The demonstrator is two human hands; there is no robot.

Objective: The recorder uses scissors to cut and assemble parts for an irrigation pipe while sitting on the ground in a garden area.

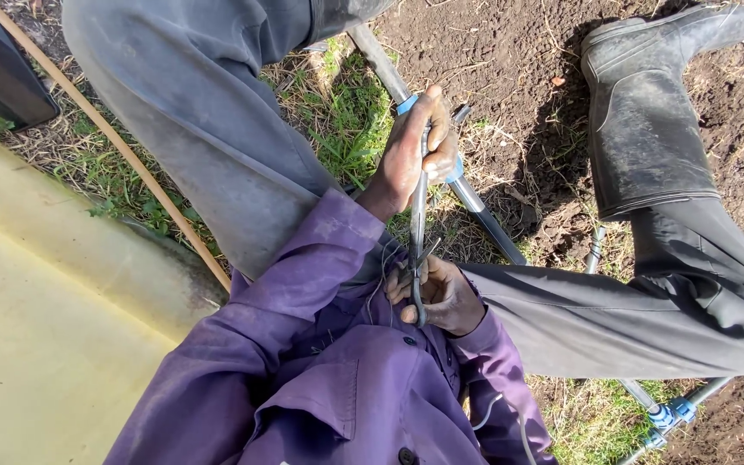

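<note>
My left hand [419, 146] is closed around a blue fitting [455, 169] on a dark pipe [486, 220] that runs diagonally over the ground between my legs. The same hand also pinches the top of a thin dark strip [418, 226]. The strip hangs straight down, pulled taut, to my right hand [443, 299]. That hand grips the strip's curled lower end close to my purple shirt [337, 379]. A few thin pale wires [387, 258] show beside the right hand.
My grey trouser legs [208, 129] spread to either side, with a black rubber boot [647, 112] at upper right. A pale yellow surface [36, 327] fills the left, edged by a wooden stick [114, 138]. More pipes with blue fittings [669, 413] lie at lower right on soil and grass.
</note>
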